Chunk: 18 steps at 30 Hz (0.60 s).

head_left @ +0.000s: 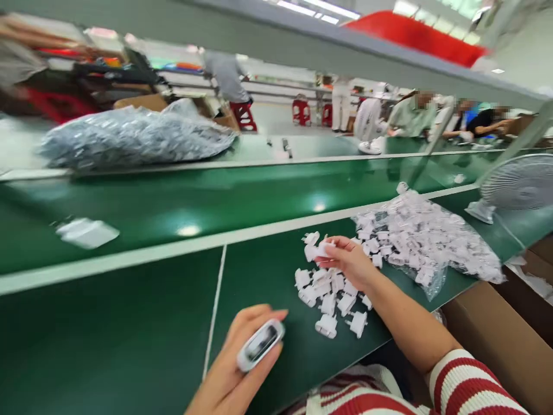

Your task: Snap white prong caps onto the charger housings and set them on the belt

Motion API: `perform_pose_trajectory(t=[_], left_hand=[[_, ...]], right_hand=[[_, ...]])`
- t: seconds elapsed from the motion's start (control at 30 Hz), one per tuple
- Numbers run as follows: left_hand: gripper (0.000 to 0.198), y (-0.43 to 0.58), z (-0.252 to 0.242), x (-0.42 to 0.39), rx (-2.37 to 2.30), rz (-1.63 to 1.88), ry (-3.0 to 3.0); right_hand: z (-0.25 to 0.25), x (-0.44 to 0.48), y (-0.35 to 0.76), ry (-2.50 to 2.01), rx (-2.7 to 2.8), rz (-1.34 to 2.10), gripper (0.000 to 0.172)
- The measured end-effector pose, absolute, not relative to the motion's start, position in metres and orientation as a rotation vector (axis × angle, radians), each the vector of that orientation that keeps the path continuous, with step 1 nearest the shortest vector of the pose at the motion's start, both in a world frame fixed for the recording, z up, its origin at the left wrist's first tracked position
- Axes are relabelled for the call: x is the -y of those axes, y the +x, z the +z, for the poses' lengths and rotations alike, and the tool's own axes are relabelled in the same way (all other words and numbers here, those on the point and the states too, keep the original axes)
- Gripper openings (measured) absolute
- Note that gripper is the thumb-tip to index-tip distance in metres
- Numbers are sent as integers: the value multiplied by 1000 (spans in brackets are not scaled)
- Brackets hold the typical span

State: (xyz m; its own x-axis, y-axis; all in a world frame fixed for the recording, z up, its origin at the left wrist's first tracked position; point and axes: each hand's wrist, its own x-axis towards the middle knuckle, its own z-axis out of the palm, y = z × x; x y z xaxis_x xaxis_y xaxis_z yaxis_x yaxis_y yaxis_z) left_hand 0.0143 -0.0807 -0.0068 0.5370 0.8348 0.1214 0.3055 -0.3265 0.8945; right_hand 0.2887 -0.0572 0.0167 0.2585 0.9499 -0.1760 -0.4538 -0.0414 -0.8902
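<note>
My left hand [235, 369] grips a small white oblong casing [260, 344] with a dark inner face, held over the near edge of the green table. My right hand [349, 262] reaches out over a loose pile of small white plastic parts [330, 300] and pinches one white part [322, 249] between thumb and fingers. A clear bag full of the same white parts [425, 239] lies just right of that hand. My right arm wears a red-and-white striped sleeve [464, 383].
A green conveyor belt [181, 199] runs behind the table, carrying a white part [86, 232]. A big clear bag of grey parts [133, 135] lies beyond it. A white fan [514, 184] stands at right, a cardboard box [505, 340] below it. Other people work far off.
</note>
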Motion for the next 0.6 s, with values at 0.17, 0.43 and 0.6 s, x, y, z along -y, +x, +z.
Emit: perform_pose_trajectory(t=[0.17, 0.43, 0.6], left_hand=[[34, 48, -37, 90, -961, 742, 1907], [49, 46, -48, 91, -1014, 897, 1880], [37, 40, -42, 91, -1045, 908, 1793]], right_hand=[[15, 67, 287, -1200, 680, 1366, 44], [16, 74, 285, -1302, 1011, 1302, 35], [14, 78, 284, -1239, 1186, 1100, 27]])
